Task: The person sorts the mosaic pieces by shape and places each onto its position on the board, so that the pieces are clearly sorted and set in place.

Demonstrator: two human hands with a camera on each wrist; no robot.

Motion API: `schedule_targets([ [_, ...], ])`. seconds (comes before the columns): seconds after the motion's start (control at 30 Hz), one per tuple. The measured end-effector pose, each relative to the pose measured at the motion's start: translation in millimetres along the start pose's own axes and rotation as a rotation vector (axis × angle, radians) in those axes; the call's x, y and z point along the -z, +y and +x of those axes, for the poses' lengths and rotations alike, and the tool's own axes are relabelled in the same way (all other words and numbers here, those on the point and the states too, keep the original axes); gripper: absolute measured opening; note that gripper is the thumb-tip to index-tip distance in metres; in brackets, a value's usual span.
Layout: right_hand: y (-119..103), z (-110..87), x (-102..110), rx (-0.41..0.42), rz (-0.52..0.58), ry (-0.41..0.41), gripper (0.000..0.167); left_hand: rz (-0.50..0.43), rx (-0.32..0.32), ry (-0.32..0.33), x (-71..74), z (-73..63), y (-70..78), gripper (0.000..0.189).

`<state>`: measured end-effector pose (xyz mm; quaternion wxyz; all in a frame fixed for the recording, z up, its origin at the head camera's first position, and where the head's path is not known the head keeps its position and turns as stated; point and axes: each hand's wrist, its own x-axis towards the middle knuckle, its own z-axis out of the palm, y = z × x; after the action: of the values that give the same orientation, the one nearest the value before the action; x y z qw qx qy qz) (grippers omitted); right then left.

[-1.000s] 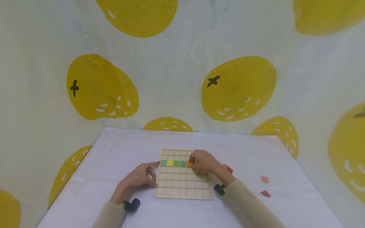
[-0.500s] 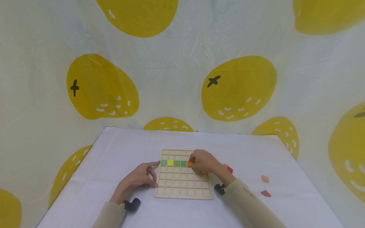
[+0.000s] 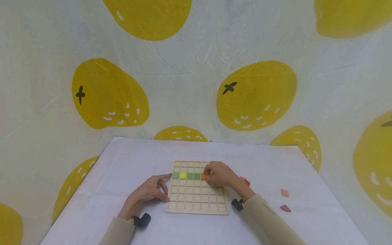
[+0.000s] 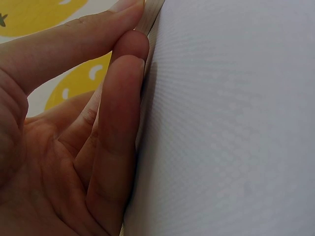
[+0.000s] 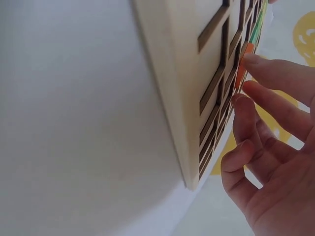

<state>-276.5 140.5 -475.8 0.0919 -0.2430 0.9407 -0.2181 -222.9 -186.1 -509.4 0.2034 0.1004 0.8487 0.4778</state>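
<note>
A wooden grid board (image 3: 193, 211) lies flat on the white table. Across its third row from the far edge sit a light green tile (image 3: 176, 175), a yellow tile (image 3: 182, 175), a green tile (image 3: 190, 176) and a darker green tile (image 3: 197, 176). Beside these, an orange tile (image 3: 203, 177) is pinched by the thumb and a finger of my right hand (image 3: 221, 174), which hides the board's far right part. Against the board's left edge rest the thumb and fingertips of my left hand (image 3: 150, 189); the left wrist view shows them touching that wooden edge (image 4: 150, 17).
Red and orange pieces (image 3: 246, 182) lie partly hidden behind my right forearm. Farther right are a pale orange square tile (image 3: 284, 192) and a red rounded piece (image 3: 285, 208). A curtain with yellow fruit shapes (image 3: 257, 95) hangs behind the table.
My right hand and forearm have shifted very slightly, with the fingers still at the orange tile. The left hand, board and other tiles stay in place.
</note>
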Motion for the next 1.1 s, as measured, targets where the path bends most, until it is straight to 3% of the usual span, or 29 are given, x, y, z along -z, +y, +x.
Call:
schedule_targets([
  [0.63,29.2,-32.5,20.4,-0.071,0.063,0.100,0.023,0.012,0.014,0.008,-0.1,-0.4,0.8,0.102],
  [0.93,19.8,-21.4,10.6,0.051,0.047,0.082,0.022,-0.001,0.011,0.003,0.1,1.2,-2.9,0.102],
  [1.1,9.4,-10.6,2.7,0.041,0.012,0.060,0.020,-0.003,0.015,0.004,-0.3,2.0,-3.3,0.102],
])
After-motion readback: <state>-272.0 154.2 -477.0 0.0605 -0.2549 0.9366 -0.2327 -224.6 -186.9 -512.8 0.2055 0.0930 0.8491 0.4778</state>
